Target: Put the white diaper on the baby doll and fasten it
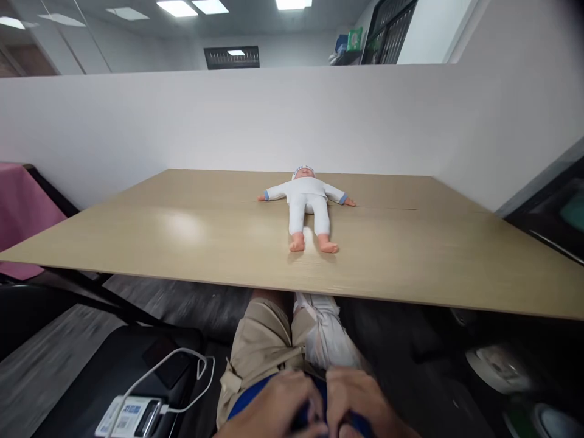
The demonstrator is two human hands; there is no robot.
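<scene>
Low in the view, over my lap, my left hand (285, 401) and my right hand (358, 401) are side by side with fingers curled. Both seem to grip a dark blue cloth (255, 392), which shows beside and between them; blur and the frame's edge hide the exact grip. A crumpled white plastic bag (326, 337) lies over my thigh, just beyond my right hand. On the table, out of reach of both hands, a baby doll (308, 201) in white clothes with blue cuffs lies on its back, arms spread and feet toward me.
The wood-coloured table (219, 243) stands before me against a white wall (228, 121). A black chair (77, 389) at left holds a power bank (132, 417) with a white cable. A dark-framed screen (556, 207) is at right, pink cloth (22, 201) at far left.
</scene>
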